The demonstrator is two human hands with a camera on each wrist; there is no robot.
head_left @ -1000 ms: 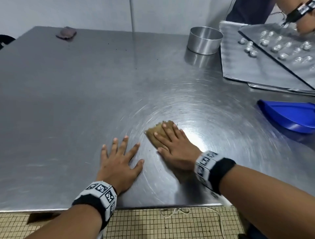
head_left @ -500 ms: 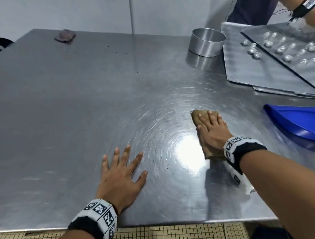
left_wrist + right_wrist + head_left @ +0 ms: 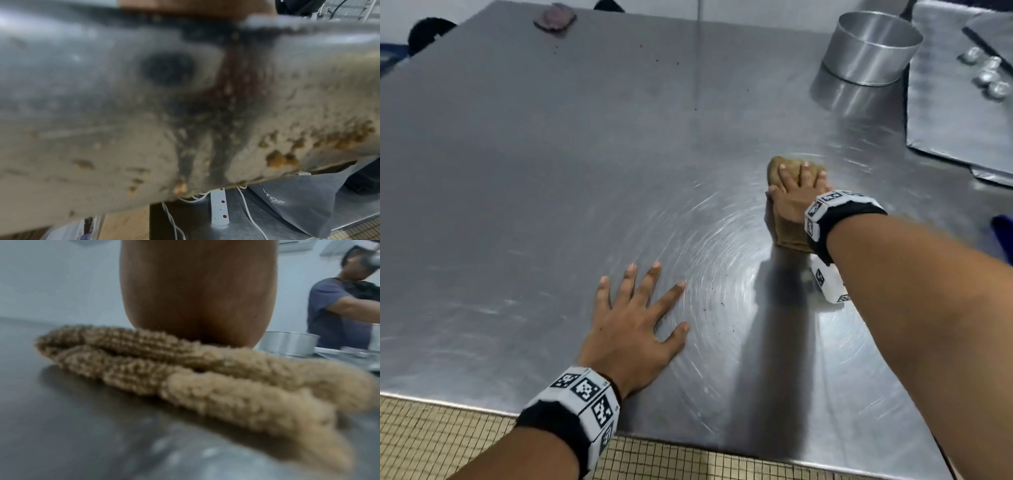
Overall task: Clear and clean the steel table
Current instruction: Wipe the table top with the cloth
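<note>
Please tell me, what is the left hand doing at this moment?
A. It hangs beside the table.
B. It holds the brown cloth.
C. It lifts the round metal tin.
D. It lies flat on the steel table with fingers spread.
D: the left hand lies flat on the steel table, fingers spread, holding nothing; the right hand presses the brown cloth.

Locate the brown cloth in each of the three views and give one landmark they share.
Head: brown cloth right of centre, flat under the right hand.
Left wrist: not in it.
Right wrist: folded across the middle, under the palm.
Shared landmark: round steel tin, far right in head view, right of the cloth in right wrist view.
</note>
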